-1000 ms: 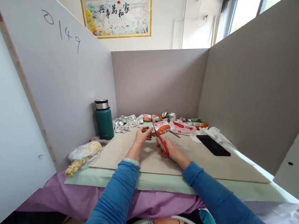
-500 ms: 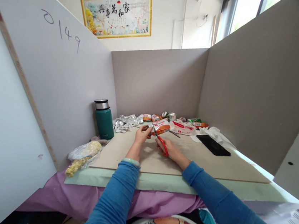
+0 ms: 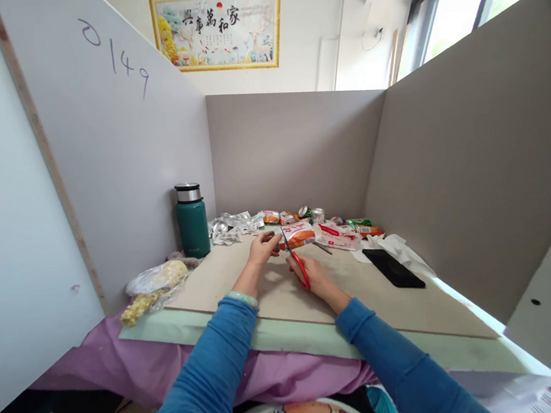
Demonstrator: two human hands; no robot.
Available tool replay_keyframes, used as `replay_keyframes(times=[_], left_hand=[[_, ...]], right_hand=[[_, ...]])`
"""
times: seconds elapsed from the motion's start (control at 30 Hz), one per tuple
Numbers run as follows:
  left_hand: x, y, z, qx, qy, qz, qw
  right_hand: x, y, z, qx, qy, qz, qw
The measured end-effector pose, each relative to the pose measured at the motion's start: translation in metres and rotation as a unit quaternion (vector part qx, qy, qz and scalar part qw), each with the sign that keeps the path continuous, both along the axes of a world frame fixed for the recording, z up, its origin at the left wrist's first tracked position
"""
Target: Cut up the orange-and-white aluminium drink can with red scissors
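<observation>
My left hand [image 3: 262, 248] is closed at the left edge of an orange and white printed drink can [image 3: 301, 234], gripping it between thumb and fingers. Whether the can is whole or cut into a sheet is hard to make out. My right hand [image 3: 320, 277] grips red-handled scissors [image 3: 301, 268], their blades pointing up and away against the can's left part. Just right of the can lies a red and white printed packet [image 3: 337, 235]. A thin dark tool [image 3: 323, 248] rests on the board below it.
A tan board [image 3: 214, 276] covers the table. Shiny crumpled foil-like scraps [image 3: 238, 224] and several cans [image 3: 317, 215] line the back. At left stand a green bottle [image 3: 193, 228] and a bagged snack [image 3: 158, 286]. A black phone [image 3: 393, 268] and white tissue [image 3: 404, 248] lie right. Partitions enclose three sides.
The orange and white can has shifted very slightly to the right. Both hands and the scissors stay almost in place.
</observation>
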State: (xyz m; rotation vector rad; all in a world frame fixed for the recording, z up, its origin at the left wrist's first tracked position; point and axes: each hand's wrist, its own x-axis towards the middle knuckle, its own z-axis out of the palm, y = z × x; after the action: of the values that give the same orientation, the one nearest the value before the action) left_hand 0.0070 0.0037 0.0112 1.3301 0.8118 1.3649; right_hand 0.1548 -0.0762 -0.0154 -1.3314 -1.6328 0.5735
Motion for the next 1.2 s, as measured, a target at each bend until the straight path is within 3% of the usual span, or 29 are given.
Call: replay_keyframes(times=[1.2], left_hand=[[-0.0001,0.0046,-0.0025,0.018,0.009,0.007,1.000]], right_hand=[[0.0013,0.0095,-0.0075,0.016,-0.034,-0.039,0.999]])
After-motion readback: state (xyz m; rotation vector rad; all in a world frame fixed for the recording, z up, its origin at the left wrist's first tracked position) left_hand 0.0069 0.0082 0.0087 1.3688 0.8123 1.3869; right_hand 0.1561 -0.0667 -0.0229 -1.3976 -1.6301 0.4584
